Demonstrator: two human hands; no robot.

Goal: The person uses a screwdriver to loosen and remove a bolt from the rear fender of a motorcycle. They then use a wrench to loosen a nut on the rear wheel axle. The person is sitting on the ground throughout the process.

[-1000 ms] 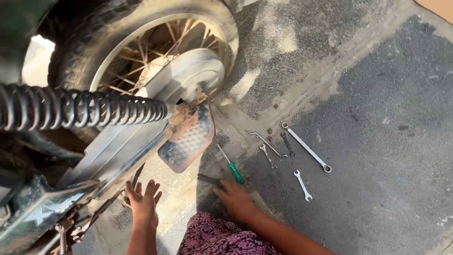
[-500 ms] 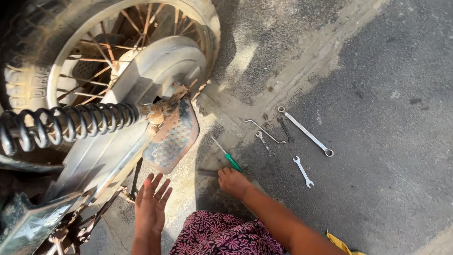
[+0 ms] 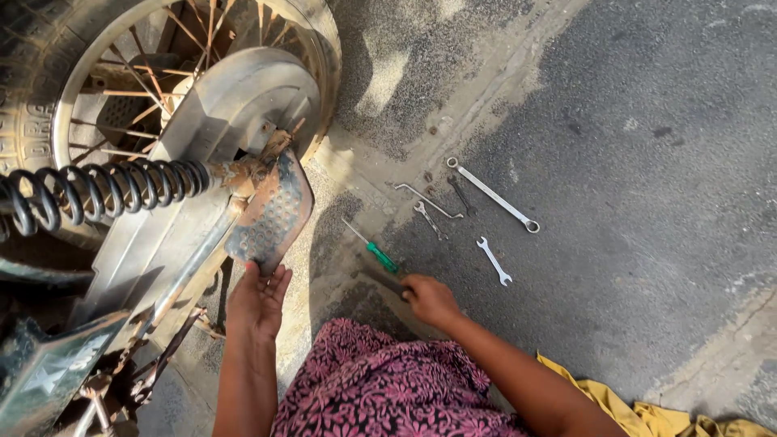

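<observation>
**Rusty footrest steadied while a tool is picked off the ground**

Rusty and perforated, the footrest plate (image 3: 271,217) hangs at the rear of a motorcycle, just below the black coil spring (image 3: 105,193) and in front of the spoked rear wheel (image 3: 162,73). The left hand (image 3: 257,301) is raised under the plate's lower edge, palm up and fingers spread, touching or all but touching the metal; it grips nothing. The right hand (image 3: 430,299) is down on the pavement (image 3: 647,162), fingers curled around the end of a dark tool (image 3: 380,280) that lies flat there. Whether the grasp is closed firmly cannot be told, since the knuckles hide the fingertips.

Just beside that hand lies a green-handled screwdriver (image 3: 374,249). Farther out sit a long ring spanner (image 3: 492,194), a small open-ended spanner (image 3: 493,260), a bent rod (image 3: 429,201) and a couple of smaller tools, all well apart from the wheel. A floral garment (image 3: 380,388) covers the person's lap, and a yellow cloth (image 3: 639,413) lies at the lower right.

By the look of it, the step in hand is fetching a tool while the other hand braces the footrest. The next move would call for lifting the dark tool clear of the screwdriver and bringing it across to the rusted mount near the spring's end, with the plate held steady.
</observation>
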